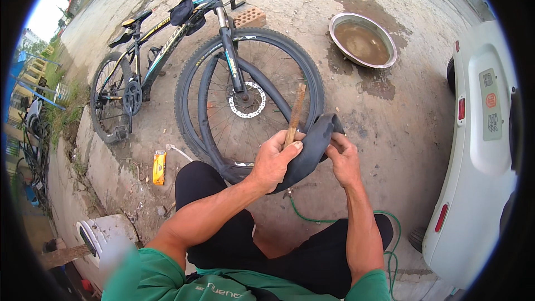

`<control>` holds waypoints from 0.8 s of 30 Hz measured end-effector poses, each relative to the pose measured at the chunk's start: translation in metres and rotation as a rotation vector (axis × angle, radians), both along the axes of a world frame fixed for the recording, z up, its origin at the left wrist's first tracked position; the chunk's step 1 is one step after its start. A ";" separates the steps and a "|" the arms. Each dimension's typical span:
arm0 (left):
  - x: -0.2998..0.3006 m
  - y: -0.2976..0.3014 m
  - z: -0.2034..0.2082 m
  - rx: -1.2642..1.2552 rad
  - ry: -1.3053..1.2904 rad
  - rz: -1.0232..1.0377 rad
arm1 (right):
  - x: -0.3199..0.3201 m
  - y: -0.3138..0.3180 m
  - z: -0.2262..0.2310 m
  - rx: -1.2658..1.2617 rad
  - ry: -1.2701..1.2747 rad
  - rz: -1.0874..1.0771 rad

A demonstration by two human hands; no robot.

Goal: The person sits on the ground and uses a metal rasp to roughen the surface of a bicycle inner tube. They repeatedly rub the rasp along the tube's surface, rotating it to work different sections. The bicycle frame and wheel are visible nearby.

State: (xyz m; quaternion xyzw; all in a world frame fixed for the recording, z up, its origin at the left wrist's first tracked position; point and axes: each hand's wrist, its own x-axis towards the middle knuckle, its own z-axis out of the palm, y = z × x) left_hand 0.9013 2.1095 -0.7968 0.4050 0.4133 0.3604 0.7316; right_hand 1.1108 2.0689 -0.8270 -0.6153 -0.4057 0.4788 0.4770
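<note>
My left hand (pixel 275 159) grips a black inner tube (pixel 312 147) and a rasp (pixel 295 112) with a wooden handle, the rasp standing upright above my thumb. My right hand (pixel 344 159) pinches the tube's folded end. Beyond them a bicycle (pixel 167 39) stands on concrete, its front wheel (pixel 251 95) nearest me. A metal basin (pixel 362 39) of brown water sits to the right. A green hose (pixel 312 218) runs under my knees.

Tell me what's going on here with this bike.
A person sits on the ground holding a black inner tube in both hands. The left hand also grips a wooden-handled rasp against the tube; the right hand pinches the tube's fold. A bicycle stands in front, and a metal basin of murky water sits beyond.
</note>
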 end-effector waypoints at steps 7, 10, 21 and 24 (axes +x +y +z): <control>-0.006 0.001 0.003 0.084 0.184 -0.114 | 0.016 0.035 0.055 0.526 -0.722 -0.258; -0.005 0.002 -0.003 -0.025 0.031 -0.072 | 0.019 0.038 0.035 0.244 -0.324 -0.212; 0.016 0.004 -0.009 -0.242 -0.165 -0.002 | -0.006 0.002 0.020 0.121 0.628 0.057; 0.023 -0.004 -0.007 -0.212 -0.125 0.019 | -0.010 0.004 0.016 0.116 0.578 -0.028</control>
